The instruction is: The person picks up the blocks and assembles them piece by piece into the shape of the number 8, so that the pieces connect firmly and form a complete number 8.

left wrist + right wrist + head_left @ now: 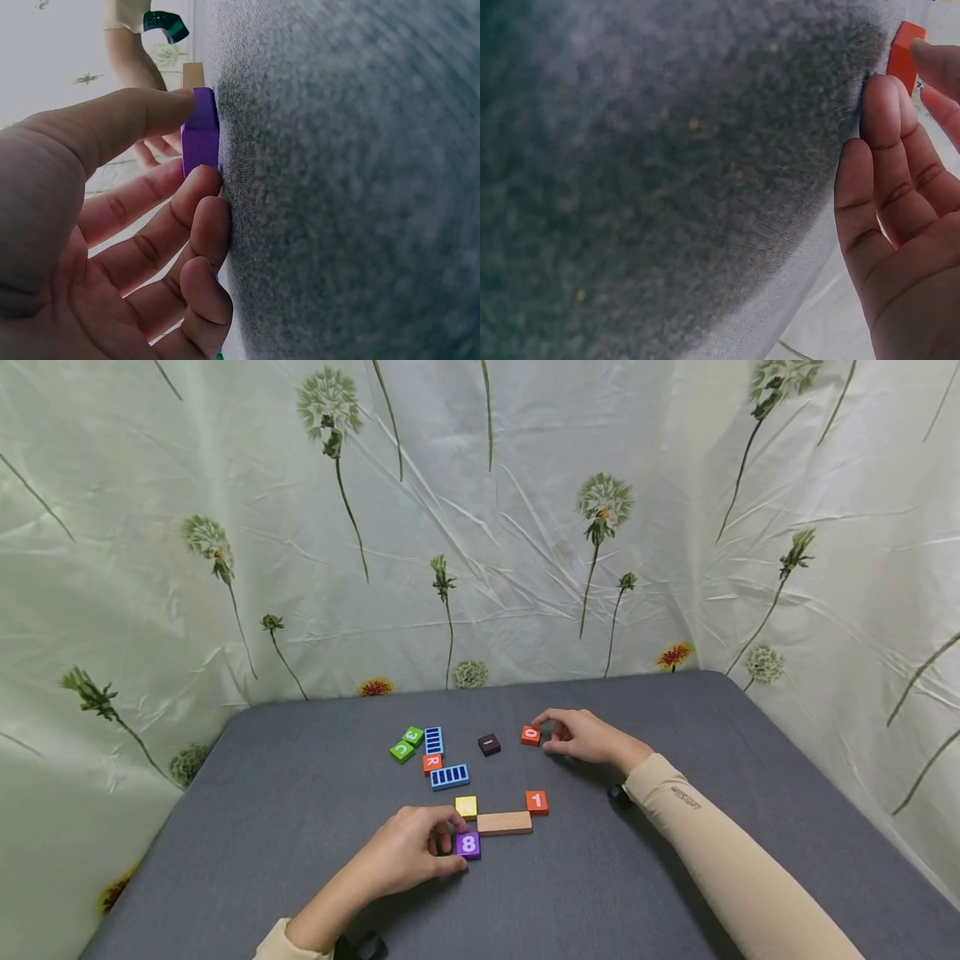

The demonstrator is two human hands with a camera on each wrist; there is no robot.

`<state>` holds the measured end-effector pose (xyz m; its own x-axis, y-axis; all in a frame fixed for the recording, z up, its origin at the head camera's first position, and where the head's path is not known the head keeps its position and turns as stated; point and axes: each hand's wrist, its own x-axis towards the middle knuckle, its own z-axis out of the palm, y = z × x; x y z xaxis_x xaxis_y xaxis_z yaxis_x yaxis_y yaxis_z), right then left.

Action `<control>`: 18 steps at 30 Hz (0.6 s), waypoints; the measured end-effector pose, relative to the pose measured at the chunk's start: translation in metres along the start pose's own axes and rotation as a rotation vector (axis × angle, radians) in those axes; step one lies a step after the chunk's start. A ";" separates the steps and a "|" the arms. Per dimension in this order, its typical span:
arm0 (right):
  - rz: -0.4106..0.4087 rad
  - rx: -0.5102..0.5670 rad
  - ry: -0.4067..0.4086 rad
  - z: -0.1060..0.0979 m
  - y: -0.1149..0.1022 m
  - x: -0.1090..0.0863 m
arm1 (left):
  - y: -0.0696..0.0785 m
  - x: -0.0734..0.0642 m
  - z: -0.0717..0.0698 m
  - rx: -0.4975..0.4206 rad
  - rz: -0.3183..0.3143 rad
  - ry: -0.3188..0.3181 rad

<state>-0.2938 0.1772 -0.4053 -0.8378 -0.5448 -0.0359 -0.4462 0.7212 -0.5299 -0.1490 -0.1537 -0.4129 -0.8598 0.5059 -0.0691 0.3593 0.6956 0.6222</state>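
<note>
My left hand [411, 853] pinches a purple block [468, 845] marked 8, thumb on its near side and fingers on its far side. In the left wrist view the purple block [201, 142] stands low against the grey cloth. Farther back, my right hand [588, 737] holds an orange-red block [530, 735] marked 0 between thumb and fingertips. The right wrist view shows this block [905, 60] at the fingertips, low over the cloth. Just beyond the purple block lies a yellow block [466, 807]. A plain wooden plank [504, 823] runs rightward from there toward an orange-red 1 block [536, 802].
A dark block [489, 744] lies left of my right hand. Farther left are two green blocks [402, 752], an orange R block [432, 763] and two blue barred blocks [449, 777]. Behind the grey table [315, 777] hangs a floral curtain [480, 527].
</note>
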 end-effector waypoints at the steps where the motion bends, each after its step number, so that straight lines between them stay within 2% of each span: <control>1: 0.005 -0.006 -0.003 0.000 0.000 0.001 | 0.000 0.000 0.000 0.000 0.000 0.001; 18: 0.002 -0.094 -0.055 0.002 -0.009 0.016 | -0.002 0.002 0.002 -0.008 0.017 0.022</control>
<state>-0.3029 0.1616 -0.4027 -0.8215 -0.5639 -0.0846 -0.4741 0.7578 -0.4483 -0.1510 -0.1533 -0.4156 -0.8611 0.5067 -0.0413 0.3715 0.6826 0.6293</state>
